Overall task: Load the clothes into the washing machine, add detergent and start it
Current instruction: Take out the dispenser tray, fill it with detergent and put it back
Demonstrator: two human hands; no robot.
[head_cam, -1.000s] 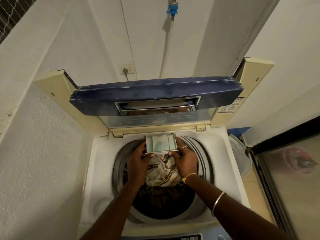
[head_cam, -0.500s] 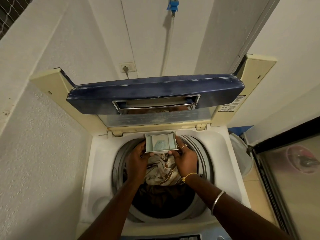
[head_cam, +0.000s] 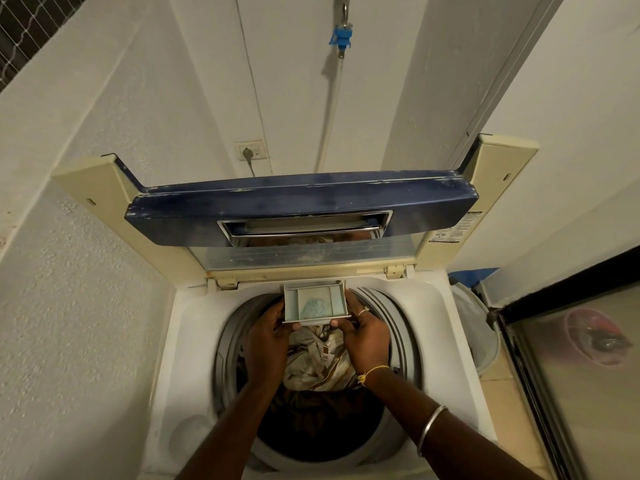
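L hand (head_cam: 268, 336) & R hand (head_cam: 365, 336) grip detergent drawer (head_cam: 292, 303) w/ bluish powder (head_cam: 314, 305); drum (head_cam: 398, 327) holds beige/brown clothes (head_cam: 318, 362). Lid (head_cam: 301, 209) up, white walls (head_cam: 86, 306) round washer (head_cam: 187, 341).

Both forearms reach forward and converge. The left hand (head_cam: 268, 337) and right hand (head_cam: 365, 336) hold the small grey plastic detergent drawer (head_cam: 313, 304) between them, thumbs on its near edge, fingers curled round its 2 sides.

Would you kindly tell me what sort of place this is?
Probably a home laundry corner: a top-loading washer, lid raised, clothes in its drum, the left hand and right hand holding the detergent drawer, a tap and hose above.
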